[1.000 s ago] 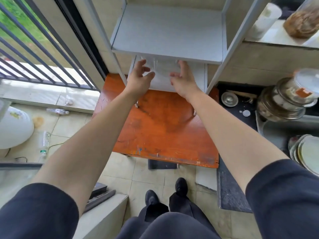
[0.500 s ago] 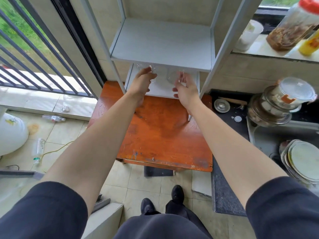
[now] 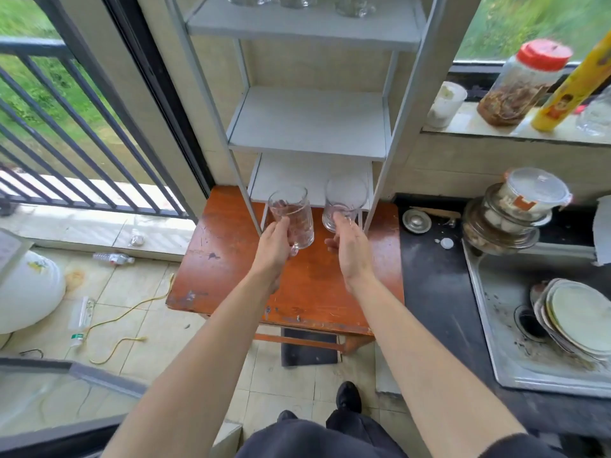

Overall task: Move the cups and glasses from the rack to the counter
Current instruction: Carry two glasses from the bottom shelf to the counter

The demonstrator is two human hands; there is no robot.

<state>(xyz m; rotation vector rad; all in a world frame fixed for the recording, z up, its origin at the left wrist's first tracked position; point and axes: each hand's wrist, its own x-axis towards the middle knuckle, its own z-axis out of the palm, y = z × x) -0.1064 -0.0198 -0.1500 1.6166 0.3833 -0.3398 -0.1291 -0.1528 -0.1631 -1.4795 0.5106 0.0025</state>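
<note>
My left hand [image 3: 272, 247] grips a clear glass mug [image 3: 292, 216] by its handle side and holds it above the orange table [image 3: 231, 259]. A second clear glass [image 3: 344, 206] is in my right hand [image 3: 350, 252], tilted with its mouth toward the grey rack [image 3: 307, 120]. Both glasses are out in front of the rack's lowest shelf [image 3: 291, 175]. More glassware [image 3: 297, 1] stands on the top shelf, cut off by the frame edge. The black counter [image 3: 433, 292] lies to the right.
A steel sink [image 3: 496, 325] with stacked plates [image 3: 575, 319] is at the right. Stacked lidded bowls [image 3: 509, 216] and a small metal lid [image 3: 416, 221] sit on the counter. Jars and a yellow bottle [image 3: 575, 81] stand on the windowsill. Bottles and a yellow cable [image 3: 132, 309] litter the floor.
Both hands have pulled back from under the lowest shelf, each now holding a glass in the open. The view has tilted up, showing higher shelves.
</note>
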